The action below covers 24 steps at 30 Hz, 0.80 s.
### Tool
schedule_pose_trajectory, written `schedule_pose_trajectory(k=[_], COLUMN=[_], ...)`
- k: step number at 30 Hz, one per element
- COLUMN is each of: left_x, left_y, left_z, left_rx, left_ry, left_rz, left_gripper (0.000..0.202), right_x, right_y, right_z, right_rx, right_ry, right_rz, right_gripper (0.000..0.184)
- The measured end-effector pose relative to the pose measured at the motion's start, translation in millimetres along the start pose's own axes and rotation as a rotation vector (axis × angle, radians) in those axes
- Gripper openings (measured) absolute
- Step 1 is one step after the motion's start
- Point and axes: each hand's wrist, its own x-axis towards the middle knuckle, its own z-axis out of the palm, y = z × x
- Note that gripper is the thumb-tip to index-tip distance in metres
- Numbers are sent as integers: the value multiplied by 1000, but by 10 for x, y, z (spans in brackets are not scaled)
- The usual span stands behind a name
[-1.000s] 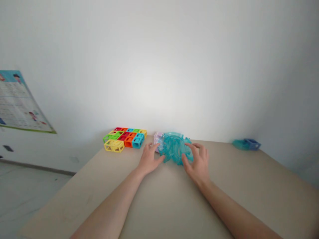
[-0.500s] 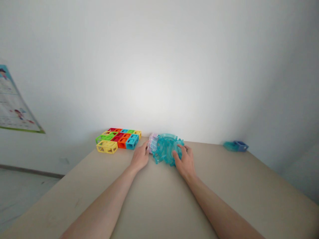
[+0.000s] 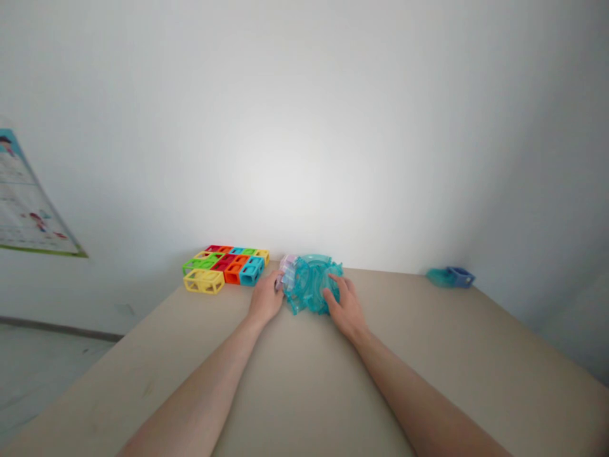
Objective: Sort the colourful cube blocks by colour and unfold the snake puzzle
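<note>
Okay, left to right: blocks (image 3: pixel 226 268) on table (image 3: pixel 304 387), left hand (image 3: pixel 265 297) at lilac pieces' (image 3: pixel 288 265) left side, can't tell if gripping. Teal pile (image 3: pixel 310 285) beside lilac, near wall (image 3: pixel 304 127). Right hand (image 3: pixel 349 310), thumb and forefinger apart, at pile's right edge. Blue block (image 3: pixel 460 277) far right.

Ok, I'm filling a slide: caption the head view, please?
Left hand at pale lilac pieces, right hand at translucent teal pieces, colourful blocks alongside on a beige table.

Indoor room, exact type undetermined; child-oriented look. Evidence: poster (image 3: pixel 31 200) with cartoon figures on plain pale wall (image 3: pixel 304 127), marbled floor (image 3: pixel 42 358), bright open-frame blocks (image 3: pixel 226 266) on beige surface (image 3: pixel 304 387).
</note>
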Motion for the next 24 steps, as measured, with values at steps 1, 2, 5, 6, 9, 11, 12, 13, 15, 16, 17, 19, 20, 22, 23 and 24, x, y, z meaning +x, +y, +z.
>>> schedule_pose_trajectory(k=[1, 2, 5, 6, 9, 11, 12, 13, 15, 16, 17, 19, 20, 22, 23, 24], left_x=[6, 11, 21, 24, 35, 45, 50, 54, 58, 58, 57, 49, 43, 30, 24, 19], left_y=[-8, -12, -13, -12, -27, -53, -69, -86, -109, -112, -105, -61, -27, 55, 94, 126], left_z=[15, 28, 46, 41, -11, -75, -112, -150, -216, -239, -254, -252, -236, -185, -155, -126], left_rx=[-1, 0, 4, 5, 18, 38, 50, 67, 109, 128, 140, 129, 101, 25, -8, -29], left_ry=[22, 44, 106, 130, 226, 302, 340, 377, 438, 457, 465, 442, 414, 342, 308, 282], left_rz=[-15, -31, -59, -62, -77, -94, -104, -113, -112, -97, -68, 16, 56, 114, 125, 124], left_gripper=[37, 38, 42, 42, 38, 36, 36, 35, 34, 33, 31, 25, 23, 25, 26, 27], right_x=[19, 39, 94, 106, 116, 108, 104, 101, 101, 105, 112, 130, 142, 167, 180, 193], right_y=[-1, -1, 10, 16, 34, 39, 40, 40, 43, 47, 51, 60, 60, 51, 42, 31], right_z=[28, 60, 145, 162, 169, 153, 143, 135, 125, 123, 125, 137, 148, 176, 193, 210], right_rx=[-2, -4, -4, -1, 10, 17, 19, 18, 3, -9, -21, -36, -38, -41, -42, -43], right_ry=[-3, -6, -24, -33, -65, -81, -84, -76, -35, -10, 11, 14, -3, -45, -63, -76], right_rz=[-10, -19, -39, -46, -63, -68, -70, -68, -38, -7, 30, 84, 93, 84, 75, 67], right_gripper=[49, 50, 54, 55, 56, 58, 58, 59, 61, 62, 63, 64, 64, 63, 62, 62])
